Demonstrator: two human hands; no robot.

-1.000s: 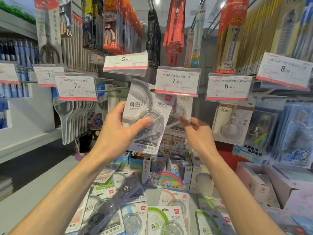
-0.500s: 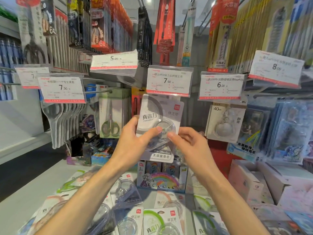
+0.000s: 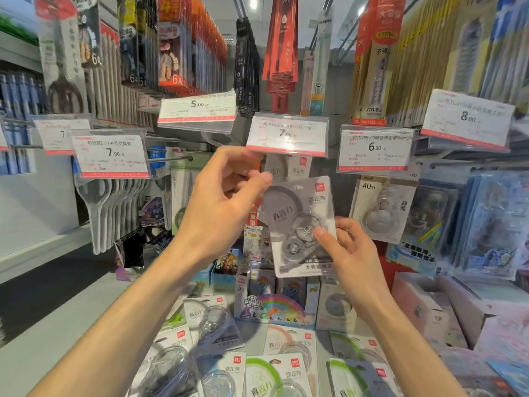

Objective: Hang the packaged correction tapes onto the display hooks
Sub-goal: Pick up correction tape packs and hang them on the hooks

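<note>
A grey packaged correction tape [image 3: 297, 224] is held up tilted, just below the 7.90 price tag [image 3: 286, 133]. My right hand [image 3: 352, 253] grips its lower right side, thumb on the clear blister. My left hand [image 3: 223, 202] has curled fingers and pinches at the pack's top left corner, close under the tag. Behind it another grey correction tape pack [image 3: 286, 169] hangs on the hook, which the tag mostly hides. Several loose correction tape packs [image 3: 272, 373] lie on the shelf below.
A bare peg [image 3: 174, 159] juts out left of my left hand, beside hanging scissors packs [image 3: 114, 202]. To the right hangs a 40m tape pack [image 3: 380, 207] under the 6.00 tag [image 3: 375, 147]. A pony box [image 3: 272, 308] and cartons [image 3: 429, 308] stand on the shelf.
The pack has been raised toward the 7.90 tag and tilted. My left hand slid from the pack's middle up to its top corner; my right hand now grips the lower right.
</note>
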